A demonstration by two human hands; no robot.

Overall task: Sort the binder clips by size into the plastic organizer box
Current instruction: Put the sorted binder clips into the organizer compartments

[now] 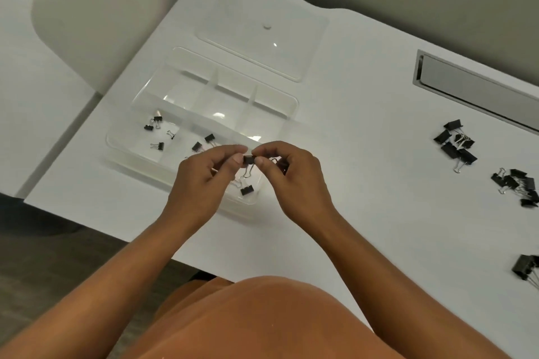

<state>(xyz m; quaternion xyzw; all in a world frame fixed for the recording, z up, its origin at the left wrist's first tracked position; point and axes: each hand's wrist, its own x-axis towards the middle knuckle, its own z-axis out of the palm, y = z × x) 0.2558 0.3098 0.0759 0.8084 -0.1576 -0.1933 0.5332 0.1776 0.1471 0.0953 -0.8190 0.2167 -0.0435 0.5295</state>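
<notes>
hands [248,167] pinching clip [248,159], over organizer box [122,140]

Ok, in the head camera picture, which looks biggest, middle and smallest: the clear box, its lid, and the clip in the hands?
1. Organizer box: looks largest.
2. Lid: looks somewhat smaller, but it lies farther from the camera, so it may really match the box.
3. Binder clip, pinched between the left hand and right hand: by far the smallest.

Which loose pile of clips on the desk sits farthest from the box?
The pile at the frame's right edge, cut off there; the other two piles lie farther up, nearer the box.
</notes>
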